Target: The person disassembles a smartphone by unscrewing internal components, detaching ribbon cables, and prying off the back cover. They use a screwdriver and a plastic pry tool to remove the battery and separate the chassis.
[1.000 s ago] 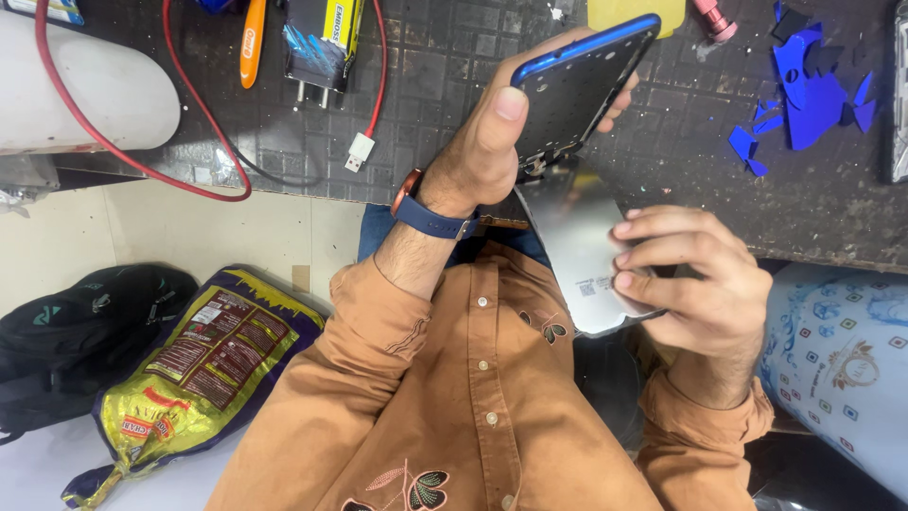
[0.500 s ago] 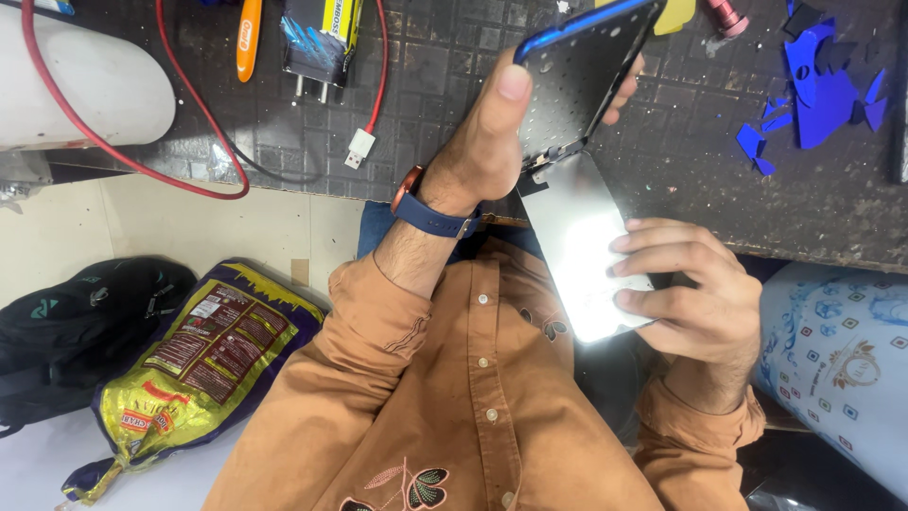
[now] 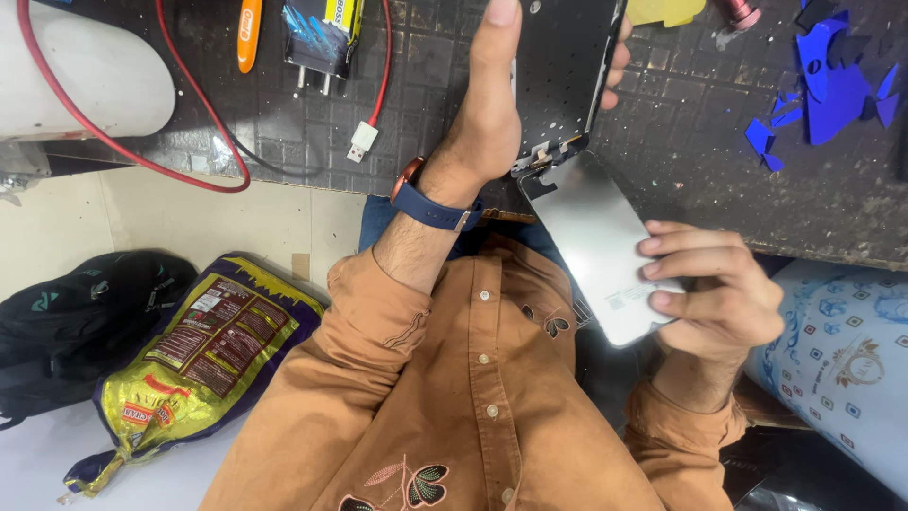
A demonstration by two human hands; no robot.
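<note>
Phone split open between my two hands, above the desk edge

My left hand (image 3: 482, 123) is raised, wrist bent back, clamping the black flat screen panel (image 3: 560, 76) upright. My right hand (image 3: 719, 293) grips the silver phone back shell (image 3: 596, 241) low over my lap. I judge the halves mid-separation, joined at one corner, so opening further needs a gentle swing. The dark textured desk (image 3: 681, 142) lies behind.

A red cable (image 3: 113, 142) and blue scraps (image 3: 828, 80) lie far on the dark bench (image 3: 719, 142); a black backpack (image 3: 66, 317) sits near left.
</note>
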